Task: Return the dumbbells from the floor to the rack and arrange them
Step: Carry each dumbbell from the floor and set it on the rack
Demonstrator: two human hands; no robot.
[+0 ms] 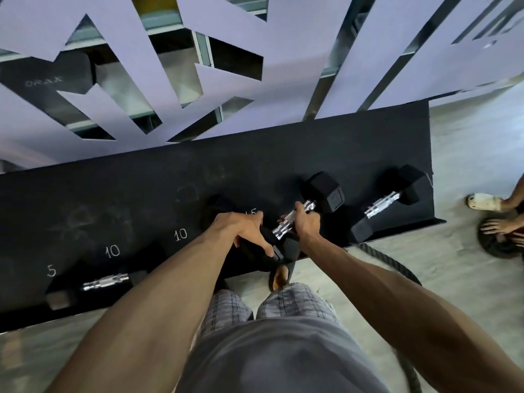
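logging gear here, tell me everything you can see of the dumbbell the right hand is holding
The dumbbell has black hexagonal heads that look rubber-coated and a shiny ridged chrome handle. It lies diagonally on the black rack shelf. The right hand grips the handle; the left hand covers the near head. The far head bears a faint number, unreadable.

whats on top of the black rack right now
The black rack holds three dumbbells: one at the far left, one held by both hands, left and right, and one at the right end. Chalk numbers 5, 10, 10 show; the hands partly cover a fourth.
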